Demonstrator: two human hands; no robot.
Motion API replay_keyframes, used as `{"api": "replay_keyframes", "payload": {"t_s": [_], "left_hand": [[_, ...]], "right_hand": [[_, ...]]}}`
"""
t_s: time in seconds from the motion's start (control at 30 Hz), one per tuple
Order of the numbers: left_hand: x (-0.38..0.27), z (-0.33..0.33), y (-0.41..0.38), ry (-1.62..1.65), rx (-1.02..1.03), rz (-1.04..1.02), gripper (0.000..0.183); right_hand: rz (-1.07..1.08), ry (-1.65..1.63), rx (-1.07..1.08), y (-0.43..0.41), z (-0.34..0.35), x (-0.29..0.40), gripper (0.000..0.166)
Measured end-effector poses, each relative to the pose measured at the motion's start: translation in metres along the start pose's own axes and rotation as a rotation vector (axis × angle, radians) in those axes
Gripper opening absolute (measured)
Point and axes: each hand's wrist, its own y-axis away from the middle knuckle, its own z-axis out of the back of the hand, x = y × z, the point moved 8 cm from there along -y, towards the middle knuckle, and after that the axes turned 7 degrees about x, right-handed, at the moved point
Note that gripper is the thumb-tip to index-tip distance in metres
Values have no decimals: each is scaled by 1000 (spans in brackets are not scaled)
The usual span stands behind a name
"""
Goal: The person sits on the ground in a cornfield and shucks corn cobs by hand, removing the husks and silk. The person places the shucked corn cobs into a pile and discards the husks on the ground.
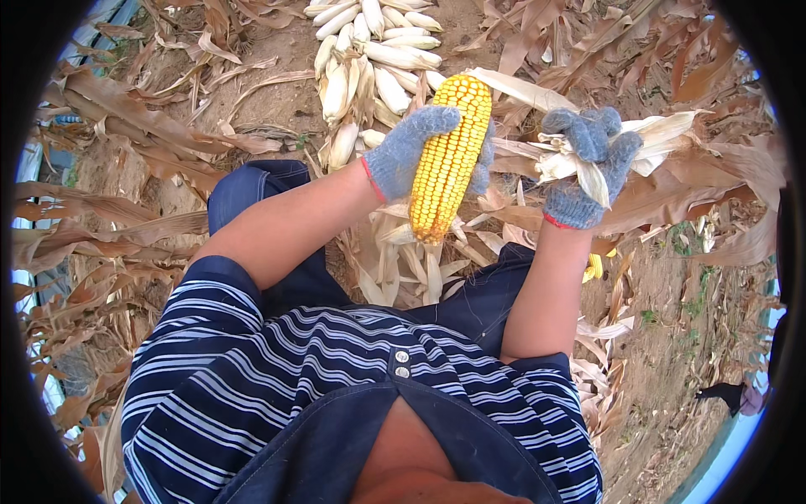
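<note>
My left hand [412, 142], in a grey knitted glove with a red cuff edge, grips a bare yellow corn ear [451, 160] that stands nearly upright in the view. Its thumb lies across the near face, and some fingers show behind the kernels. Off to the right, my right hand [585, 167] wears a matching glove and is closed around a bunch of pale corn husks [655, 140]. One dry husk strip [519, 88] stretches between the ear's tip and the right hand. Loose husks [403, 264] lie on the ground between my knees.
Ahead is a pile of corn ears in pale husks [378, 47] on brown soil [271, 69]. Dry corn stalks and leaves [126, 113] line both sides. A yellow ear [593, 268] shows partly beside my right forearm. Another person [733, 397] is at the far right edge.
</note>
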Motion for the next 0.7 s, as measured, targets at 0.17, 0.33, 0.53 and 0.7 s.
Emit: {"api": "replay_keyframes", "payload": {"t_s": [0.17, 0.33, 0.53, 0.7], "left_hand": [[-34, 2, 0, -165, -78, -100, 61], [-9, 1, 6, -88, -25, 78, 60], [35, 20, 12, -31, -126, 274, 52], [39, 29, 16, -166, -231, 336, 46]], "right_hand": [[-210, 935, -317, 32, 19, -22, 33], [-205, 1165, -407, 21, 6, -41, 36], [-280, 1057, -172, 16, -3, -47, 33], [-149, 1574, 17, 21, -7, -48, 30]]}}
